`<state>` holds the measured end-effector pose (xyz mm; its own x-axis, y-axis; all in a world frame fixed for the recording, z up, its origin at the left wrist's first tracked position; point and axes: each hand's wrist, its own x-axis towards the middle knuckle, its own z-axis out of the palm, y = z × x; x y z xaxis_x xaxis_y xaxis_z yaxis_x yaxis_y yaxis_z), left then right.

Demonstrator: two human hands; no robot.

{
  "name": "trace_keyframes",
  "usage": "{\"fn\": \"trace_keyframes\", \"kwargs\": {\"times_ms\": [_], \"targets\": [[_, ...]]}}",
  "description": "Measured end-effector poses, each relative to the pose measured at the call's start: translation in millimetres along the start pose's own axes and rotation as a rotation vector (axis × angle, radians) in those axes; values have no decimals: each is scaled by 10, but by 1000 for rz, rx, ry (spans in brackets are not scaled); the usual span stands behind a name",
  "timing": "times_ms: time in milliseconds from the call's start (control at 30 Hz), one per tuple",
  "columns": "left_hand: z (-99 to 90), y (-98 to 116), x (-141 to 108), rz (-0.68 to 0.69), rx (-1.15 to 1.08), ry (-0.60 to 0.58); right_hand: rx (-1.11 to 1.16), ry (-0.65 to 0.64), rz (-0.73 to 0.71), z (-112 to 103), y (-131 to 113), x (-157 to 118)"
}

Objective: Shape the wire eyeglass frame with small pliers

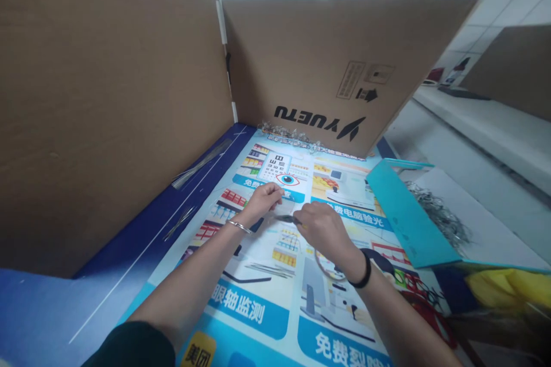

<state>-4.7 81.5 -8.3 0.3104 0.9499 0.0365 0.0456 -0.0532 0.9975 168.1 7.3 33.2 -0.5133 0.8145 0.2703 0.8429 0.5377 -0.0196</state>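
My left hand [266,200], with a silver bracelet at the wrist, has its fingers pinched together above the printed poster; what they hold is too small to make out. Close on its right, my right hand [321,226], wearing a black wristband, is wrapped round a small dark tool [286,218] whose tip points toward the left hand. Thin wire-like strips [271,270] lie on the poster below the hands. A pale ring [329,266] lies partly behind my right wrist.
Cardboard panels [344,57] stand at the back and left. Tangled wire pieces [293,133] line the back panel's foot. More strips [200,165] lie left. A turquoise box [404,212] of tangled wire is right, near yellow material [508,288]. A shelf edge [482,120] is beyond.
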Motion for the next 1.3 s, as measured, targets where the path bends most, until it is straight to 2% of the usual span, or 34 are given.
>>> {"fn": "trace_keyframes", "kwargs": {"times_ms": [67,167,300,433,633,800,1067,1200,1300], "targets": [[15,27,-17,-23,-17,-52,133,103,168,14,153,15],[42,72,-54,-34,-59,-158,362,112,319,69,313,21],[56,118,-101,-58,-119,-272,576,75,371,139,367,22],[54,148,-118,-87,-186,-303,684,65,400,170,354,29],[69,168,-115,-109,-201,-284,757,62,394,244,341,25],[70,116,-89,-69,-140,-246,756,26,390,246,376,28],[66,36,-20,-4,128,-32,698,11,356,213,442,30],[92,28,-22,92,271,50,571,23,384,231,396,36],[122,31,-43,133,406,67,450,27,397,228,359,40]]}}
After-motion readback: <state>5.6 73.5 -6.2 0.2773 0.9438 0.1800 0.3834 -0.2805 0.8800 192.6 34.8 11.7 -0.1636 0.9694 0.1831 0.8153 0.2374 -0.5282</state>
